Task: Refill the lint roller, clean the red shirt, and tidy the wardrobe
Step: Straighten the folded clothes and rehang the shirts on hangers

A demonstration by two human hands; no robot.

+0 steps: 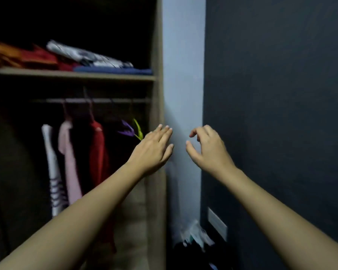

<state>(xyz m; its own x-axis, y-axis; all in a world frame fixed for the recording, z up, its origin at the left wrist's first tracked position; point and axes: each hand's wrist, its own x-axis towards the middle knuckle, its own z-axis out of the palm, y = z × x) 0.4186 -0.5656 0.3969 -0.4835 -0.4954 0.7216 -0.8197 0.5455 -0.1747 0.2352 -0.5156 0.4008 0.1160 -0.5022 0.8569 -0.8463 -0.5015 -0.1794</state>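
The red shirt hangs on a hanger from the wardrobe rail, between a pink garment and empty purple and yellow hangers. My left hand is stretched out flat in front of the wardrobe's right side panel, fingers together, holding nothing. My right hand is raised beside it before the pale wall strip, fingers curled and apart, empty. No lint roller is in sight.
Folded clothes in orange, red, white and blue lie on the upper shelf. A white striped garment hangs at the left. A dark wall fills the right. A pile of bags and dark cloth sits on the floor.
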